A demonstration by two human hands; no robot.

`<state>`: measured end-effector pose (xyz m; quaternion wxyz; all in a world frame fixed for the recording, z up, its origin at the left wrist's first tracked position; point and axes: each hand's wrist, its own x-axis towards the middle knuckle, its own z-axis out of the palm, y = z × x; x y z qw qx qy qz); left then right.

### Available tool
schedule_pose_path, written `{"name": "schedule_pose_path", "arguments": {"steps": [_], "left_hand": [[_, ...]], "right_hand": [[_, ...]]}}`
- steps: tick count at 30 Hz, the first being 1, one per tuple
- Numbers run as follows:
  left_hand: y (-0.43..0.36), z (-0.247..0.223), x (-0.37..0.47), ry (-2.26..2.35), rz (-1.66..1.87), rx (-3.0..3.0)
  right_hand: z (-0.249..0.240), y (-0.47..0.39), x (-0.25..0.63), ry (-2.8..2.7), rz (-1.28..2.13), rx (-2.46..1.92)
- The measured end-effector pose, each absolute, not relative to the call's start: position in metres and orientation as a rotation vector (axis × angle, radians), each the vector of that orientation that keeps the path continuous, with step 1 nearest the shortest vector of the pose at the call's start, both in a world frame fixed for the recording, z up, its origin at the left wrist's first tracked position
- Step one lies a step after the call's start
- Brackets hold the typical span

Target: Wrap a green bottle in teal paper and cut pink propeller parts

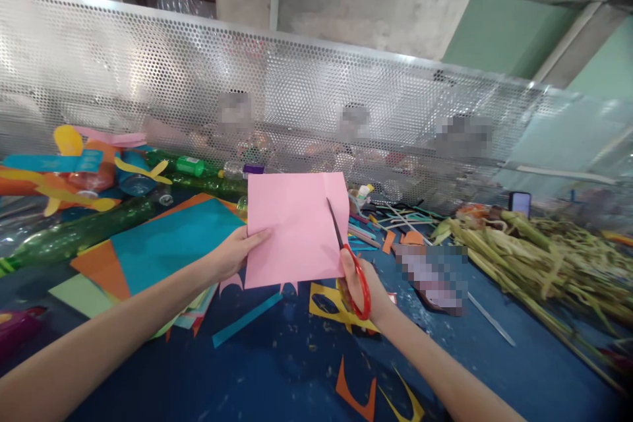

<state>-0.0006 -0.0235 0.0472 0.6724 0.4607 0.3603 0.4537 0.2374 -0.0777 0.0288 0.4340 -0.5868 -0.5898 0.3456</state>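
Note:
A sheet of pink paper (291, 231) is held up in front of me over the blue table. My left hand (237, 252) pinches its left edge, thumb on the near face and fingers behind. Red-handled scissors (364, 287) are in my right hand (363, 283), which is closed at the sheet's lower right corner. The dark blades point up and left across the pink face; whether they are parted I cannot tell. Below the sheet lie a blue paper strip (247, 318) and a yellow paper scrap (324, 303) with cut-out holes.
Coloured paper sheets (173, 244) are stacked at left, beside green plastic bottles (84, 231) and bottle-and-paper planes (93, 165). Dried husks (539, 264) and a phone (520, 203) sit at right. Orange scraps (356, 392) lie in front. A perforated metal panel (297, 105) stands behind.

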Motion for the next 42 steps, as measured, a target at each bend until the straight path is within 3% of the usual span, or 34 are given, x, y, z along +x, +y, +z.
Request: {"name": "schedule_pose_path", "arguments": {"steps": [8, 17, 42], "left_hand": [[-0.02, 0.039, -0.001, 0.801, 0.975, 1.074], [-0.022, 0.036, -0.001, 0.784, 0.926, 1.115], [-0.026, 0.036, 0.0, 0.789, 0.853, 1.145]], "right_hand": [[0.031, -0.075, 0.24, -1.49, 1.021, -1.43], [0.043, -0.077, 0.248, -1.773, 0.578, -1.412], [0.047, -0.079, 0.248, -1.841, 0.522, -1.44]]}}
